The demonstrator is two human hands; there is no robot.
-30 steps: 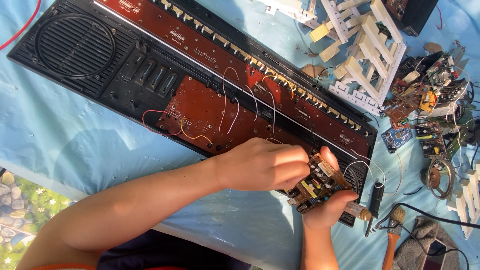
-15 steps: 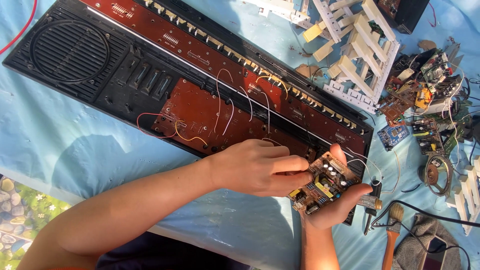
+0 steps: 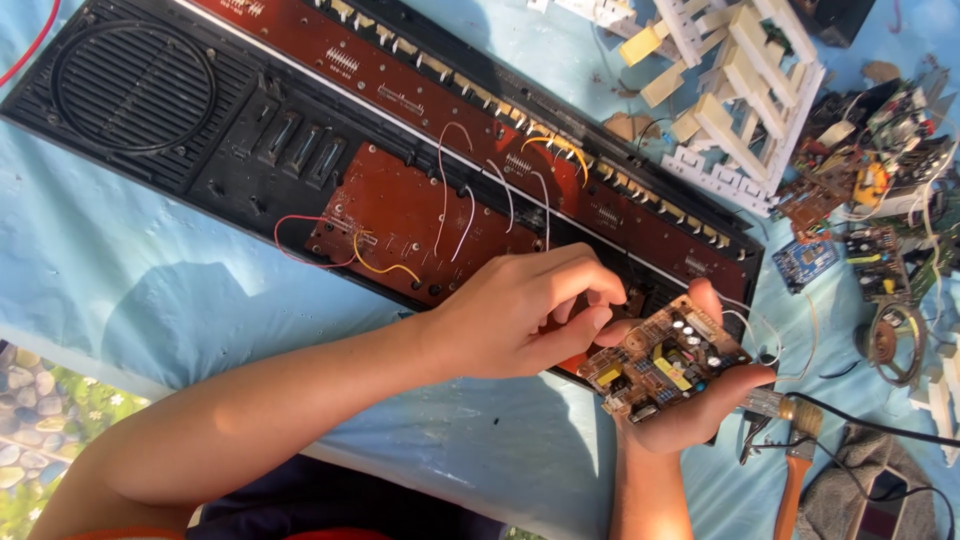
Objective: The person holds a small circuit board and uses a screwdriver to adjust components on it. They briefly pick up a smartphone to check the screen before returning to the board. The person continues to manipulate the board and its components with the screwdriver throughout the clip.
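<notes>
The right hand point(image 3: 690, 400) is cradling a loose circuit board point(image 3: 665, 358) (wires attached); the left hand point(image 3: 520, 315) is pinching its edge beside the opened keyboard point(image 3: 400, 130).

A light blue cloth point(image 3: 120, 270) covers the work surface and fills most of the frame. It has soft wrinkles, and strong sunlight falls on it, giving hard, dark shadows in the lower middle of the frame. In the lower left corner, a strip with printed grey pebbles and green leaves point(image 3: 35, 430) shows below the cloth's edge. A thin red wire point(image 3: 30, 50) crosses the upper left corner. Walls, windows and floor cannot be seen from this downward view.
</notes>
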